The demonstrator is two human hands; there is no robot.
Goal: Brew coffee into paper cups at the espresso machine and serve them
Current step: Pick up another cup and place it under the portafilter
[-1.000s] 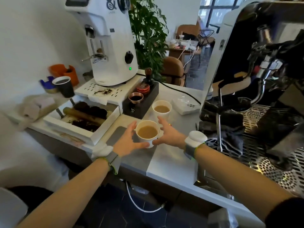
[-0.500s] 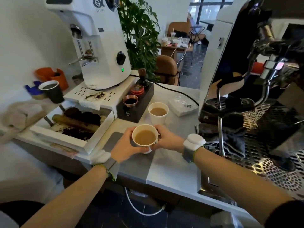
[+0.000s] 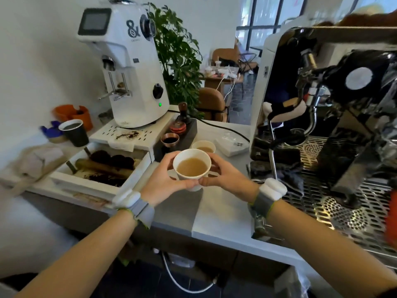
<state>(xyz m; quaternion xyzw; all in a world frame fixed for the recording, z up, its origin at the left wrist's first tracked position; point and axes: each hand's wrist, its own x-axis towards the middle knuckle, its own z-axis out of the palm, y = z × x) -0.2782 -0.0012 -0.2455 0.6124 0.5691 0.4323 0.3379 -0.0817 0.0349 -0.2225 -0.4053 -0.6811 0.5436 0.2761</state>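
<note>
At centre frame, the left hand and right hand both clasp a white paper cup of pale brown coffee, nearly full, above the counter. This looks like the serving step; carrying calls for keeping it level. A second filled cup stands just behind.

Bright daylight is admitted through the windows behind. Glare is thrown off the perforated drip tray. Edges are bent by wide-angle distortion; the right side is motion-blurred.
</note>
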